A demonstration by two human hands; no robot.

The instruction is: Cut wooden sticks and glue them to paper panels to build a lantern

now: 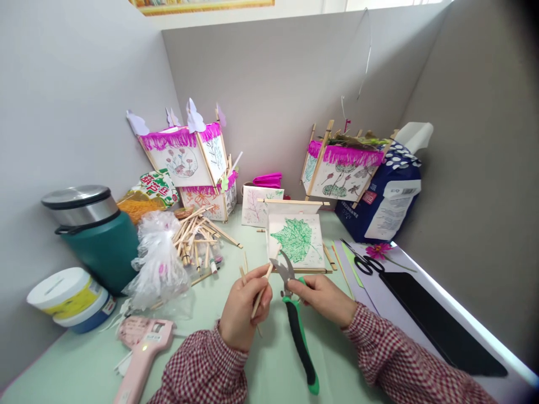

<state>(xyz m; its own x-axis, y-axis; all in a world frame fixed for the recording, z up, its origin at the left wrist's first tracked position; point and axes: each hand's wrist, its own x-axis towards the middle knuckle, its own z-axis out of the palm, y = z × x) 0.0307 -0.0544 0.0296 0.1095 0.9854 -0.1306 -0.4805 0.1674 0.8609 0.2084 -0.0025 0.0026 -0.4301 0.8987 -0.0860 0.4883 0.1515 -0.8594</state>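
Note:
In the head view, my left hand (242, 308) is closed around a few thin wooden sticks (268, 272), which slant up between the thumb and fingers. My right hand (326, 297) grips green-and-black pruning shears (298, 336) near the pivot, its thumb on the metal. The shears' blades stand parted, pointing up and left beside the upper end of a stick; I cannot tell whether they touch it. Just beyond both hands lies a white panel with a green leaf drawing (295, 240), edged by wooden sticks.
A pink glue gun (145, 350), a plastic bag (158, 269), a white tub (63, 289) and a teal flask (99, 241) stand left. Behind are a stick pile (196, 235) and decorated paper lanterns (185, 160). Scissors (368, 265), a black phone-like slab (438, 320) and a tissue pack (389, 196) lie right.

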